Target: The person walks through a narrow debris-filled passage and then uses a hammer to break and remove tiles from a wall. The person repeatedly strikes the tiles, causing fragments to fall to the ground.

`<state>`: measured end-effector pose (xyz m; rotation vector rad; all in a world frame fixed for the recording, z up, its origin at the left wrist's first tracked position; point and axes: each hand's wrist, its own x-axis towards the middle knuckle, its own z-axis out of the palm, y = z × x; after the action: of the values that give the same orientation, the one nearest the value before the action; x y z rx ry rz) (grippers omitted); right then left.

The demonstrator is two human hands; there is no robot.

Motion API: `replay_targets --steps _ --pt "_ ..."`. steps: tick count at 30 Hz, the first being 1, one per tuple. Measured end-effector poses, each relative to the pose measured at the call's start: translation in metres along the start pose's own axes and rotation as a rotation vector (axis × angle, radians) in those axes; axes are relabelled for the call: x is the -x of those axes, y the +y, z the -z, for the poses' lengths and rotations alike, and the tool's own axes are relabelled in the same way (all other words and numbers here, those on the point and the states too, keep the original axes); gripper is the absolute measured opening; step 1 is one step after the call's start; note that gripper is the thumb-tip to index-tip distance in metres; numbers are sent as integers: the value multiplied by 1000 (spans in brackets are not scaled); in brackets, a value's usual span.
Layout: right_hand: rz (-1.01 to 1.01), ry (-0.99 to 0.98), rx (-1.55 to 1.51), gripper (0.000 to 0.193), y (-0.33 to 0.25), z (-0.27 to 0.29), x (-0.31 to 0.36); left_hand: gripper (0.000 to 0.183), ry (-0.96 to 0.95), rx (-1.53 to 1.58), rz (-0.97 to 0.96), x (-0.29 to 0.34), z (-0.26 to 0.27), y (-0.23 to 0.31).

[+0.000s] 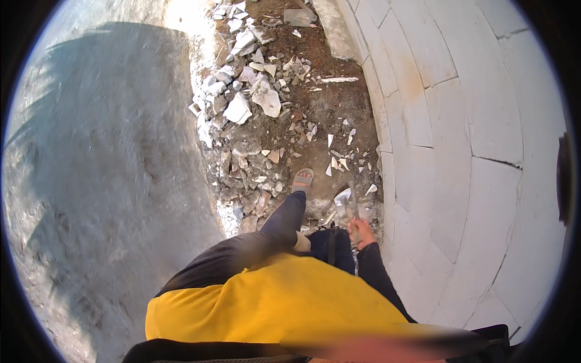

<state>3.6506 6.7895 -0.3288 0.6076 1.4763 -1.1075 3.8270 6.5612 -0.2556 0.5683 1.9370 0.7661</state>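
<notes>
The white wall (442, 133) borders the dirt strip (339, 115), with the rubble (242, 91) along its left edge. Near its right edge, the right hand (362, 233) closes its fingers around a slim, blurred tool (353, 209), beside a white shard (343, 196). The knuckles should keep away from the wall, I judge. The left hand's fingers I cannot tell.

Shirt (272, 302) at the bottom is bright yellow, with a black sleeve (379, 275). Rubble (238, 109) up top is a white, cream and grey mix on brown dirt (339, 115), and the pale grey wall (442, 218) on the right's got dark joint lines (496, 161) plus an orangey smudge (410, 78).
</notes>
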Motion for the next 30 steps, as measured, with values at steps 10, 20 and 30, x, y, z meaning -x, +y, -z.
replay_targets --steps 10,20,30 --pt "180 76 102 19 -162 39 -29 34 200 59 306 46 96 -88" --pt "46 -16 384 20 -213 107 -84 34 259 72 417 19 252 -151" --pt "102 68 588 12 -249 112 -130 29 311 -154 362 24 349 -197"
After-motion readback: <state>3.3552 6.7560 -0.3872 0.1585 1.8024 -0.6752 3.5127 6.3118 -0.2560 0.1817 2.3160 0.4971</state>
